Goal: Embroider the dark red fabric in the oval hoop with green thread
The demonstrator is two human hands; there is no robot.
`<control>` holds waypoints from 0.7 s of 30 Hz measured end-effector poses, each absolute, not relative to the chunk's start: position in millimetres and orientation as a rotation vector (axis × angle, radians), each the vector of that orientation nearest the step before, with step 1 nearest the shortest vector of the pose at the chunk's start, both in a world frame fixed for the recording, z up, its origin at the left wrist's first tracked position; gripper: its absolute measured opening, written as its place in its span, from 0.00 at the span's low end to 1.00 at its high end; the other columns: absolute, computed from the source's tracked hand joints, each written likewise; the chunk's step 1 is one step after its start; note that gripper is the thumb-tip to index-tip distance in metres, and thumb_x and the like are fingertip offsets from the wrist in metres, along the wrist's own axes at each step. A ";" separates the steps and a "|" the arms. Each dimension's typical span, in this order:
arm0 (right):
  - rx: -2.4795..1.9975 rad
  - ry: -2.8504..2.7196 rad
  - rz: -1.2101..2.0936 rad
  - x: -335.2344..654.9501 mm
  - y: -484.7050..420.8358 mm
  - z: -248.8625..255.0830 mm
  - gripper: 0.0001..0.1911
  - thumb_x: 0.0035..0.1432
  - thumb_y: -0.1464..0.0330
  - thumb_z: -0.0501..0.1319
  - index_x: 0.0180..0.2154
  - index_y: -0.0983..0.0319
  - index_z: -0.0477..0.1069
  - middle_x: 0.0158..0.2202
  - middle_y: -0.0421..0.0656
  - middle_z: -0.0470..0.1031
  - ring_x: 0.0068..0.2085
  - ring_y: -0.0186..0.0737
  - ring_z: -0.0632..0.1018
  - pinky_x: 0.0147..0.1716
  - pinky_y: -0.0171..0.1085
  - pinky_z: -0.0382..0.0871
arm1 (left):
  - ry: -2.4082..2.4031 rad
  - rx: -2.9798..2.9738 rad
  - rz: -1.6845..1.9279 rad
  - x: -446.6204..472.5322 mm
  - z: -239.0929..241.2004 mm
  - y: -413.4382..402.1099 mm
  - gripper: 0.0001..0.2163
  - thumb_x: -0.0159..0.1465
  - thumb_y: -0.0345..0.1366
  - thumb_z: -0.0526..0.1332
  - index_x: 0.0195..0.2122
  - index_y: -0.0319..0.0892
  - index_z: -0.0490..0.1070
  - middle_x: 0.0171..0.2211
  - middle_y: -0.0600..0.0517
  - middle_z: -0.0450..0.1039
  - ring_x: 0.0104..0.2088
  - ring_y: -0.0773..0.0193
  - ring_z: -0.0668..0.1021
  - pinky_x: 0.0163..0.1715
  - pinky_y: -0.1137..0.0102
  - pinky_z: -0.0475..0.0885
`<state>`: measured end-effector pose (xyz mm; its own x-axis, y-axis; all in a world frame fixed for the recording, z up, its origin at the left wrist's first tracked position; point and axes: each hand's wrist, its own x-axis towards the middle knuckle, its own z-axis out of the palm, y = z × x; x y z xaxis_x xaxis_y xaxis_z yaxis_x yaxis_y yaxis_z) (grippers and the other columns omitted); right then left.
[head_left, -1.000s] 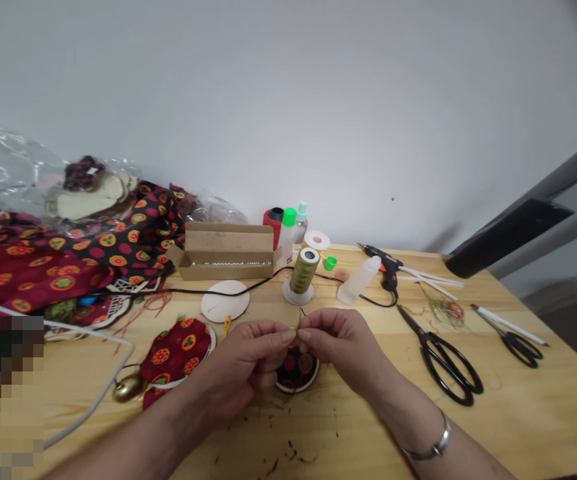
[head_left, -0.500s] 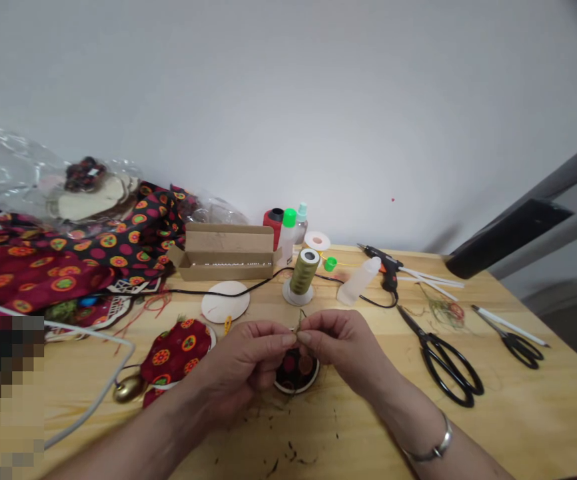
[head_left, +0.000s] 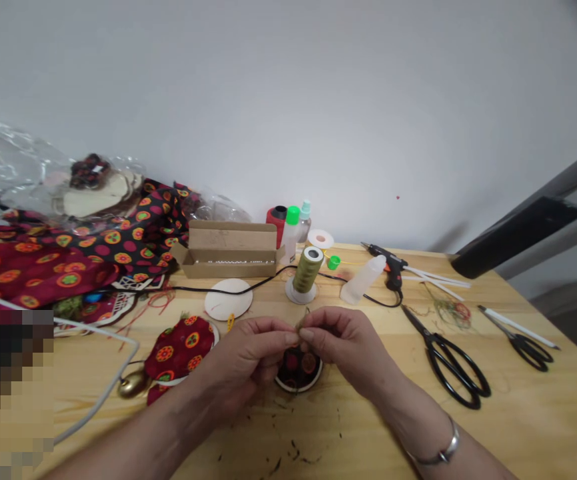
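Observation:
My left hand point(head_left: 256, 350) and my right hand point(head_left: 341, 337) meet at the middle of the table, fingertips pinched together. Between them is a short piece of olive-green thread point(head_left: 307, 311), its end sticking up above the right fingers; most of it is hidden. Right below the fingertips lies a round disc covered in dark patterned fabric point(head_left: 298, 368), with a pale rim. A spool of olive thread point(head_left: 307, 270) stands just beyond the hands. To the left of my left hand lies a disc in red floral fabric point(head_left: 181, 350).
Large black-handled scissors point(head_left: 451, 363), smaller scissors point(head_left: 528, 350) and a glue gun point(head_left: 388, 260) lie on the right. Behind are a white bottle point(head_left: 363, 280) and an open cardboard box point(head_left: 231, 268). Patterned fabric point(head_left: 33, 267) and a brass bell point(head_left: 132, 385) are left. Dark scraps litter the front.
The view has shifted slightly, so everything sits a little further right. Both hands keep their pinch at nearly the same place above the dark disc.

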<state>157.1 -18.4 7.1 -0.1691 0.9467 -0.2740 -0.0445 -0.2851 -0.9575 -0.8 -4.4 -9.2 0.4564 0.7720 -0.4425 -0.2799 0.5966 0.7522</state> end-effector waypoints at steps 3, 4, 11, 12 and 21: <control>-1.276 -1.267 1.468 158.3 -18.7 5.7 0.07 0.48 0.67 0.62 0.30 0.64 0.72 0.24 0.38 0.72 0.24 0.29 0.70 0.24 0.30 0.64 | 0.873 0.642 0.749 -1.0 -8.7 -3.9 0.05 0.48 0.31 0.67 0.20 0.37 0.71 0.11 0.61 0.55 0.13 0.78 0.55 0.13 0.78 0.45; -1.281 -1.323 1.418 159.0 -18.6 5.5 0.07 0.50 0.67 0.61 0.31 0.64 0.72 0.25 0.39 0.73 0.25 0.30 0.70 0.26 0.31 0.65 | 0.872 0.644 0.756 -1.4 -8.9 -3.7 0.05 0.48 0.31 0.67 0.21 0.37 0.72 0.11 0.62 0.54 0.13 0.78 0.54 0.13 0.78 0.46; -1.350 -1.722 0.969 164.6 -18.5 6.6 0.06 0.53 0.69 0.58 0.30 0.61 0.74 0.26 0.40 0.74 0.28 0.34 0.73 0.29 0.32 0.66 | 0.912 0.687 0.799 -3.4 -10.7 -3.1 0.06 0.48 0.33 0.67 0.22 0.37 0.72 0.12 0.60 0.59 0.13 0.77 0.57 0.13 0.78 0.48; -1.372 -1.740 0.934 164.9 -18.9 7.0 0.06 0.53 0.69 0.59 0.28 0.61 0.74 0.25 0.40 0.74 0.27 0.34 0.72 0.28 0.32 0.65 | 0.929 0.697 0.817 -3.4 -10.8 -3.4 0.06 0.48 0.33 0.67 0.22 0.37 0.73 0.13 0.58 0.62 0.13 0.76 0.60 0.14 0.78 0.49; -1.328 -1.185 1.498 160.8 -21.1 12.3 0.12 0.50 0.61 0.61 0.28 0.64 0.70 0.17 0.35 0.64 0.17 0.27 0.63 0.17 0.29 0.52 | 0.981 0.753 0.838 0.9 -1.8 -6.6 0.05 0.48 0.34 0.67 0.23 0.38 0.75 0.20 0.51 0.76 0.21 0.66 0.74 0.24 0.73 0.67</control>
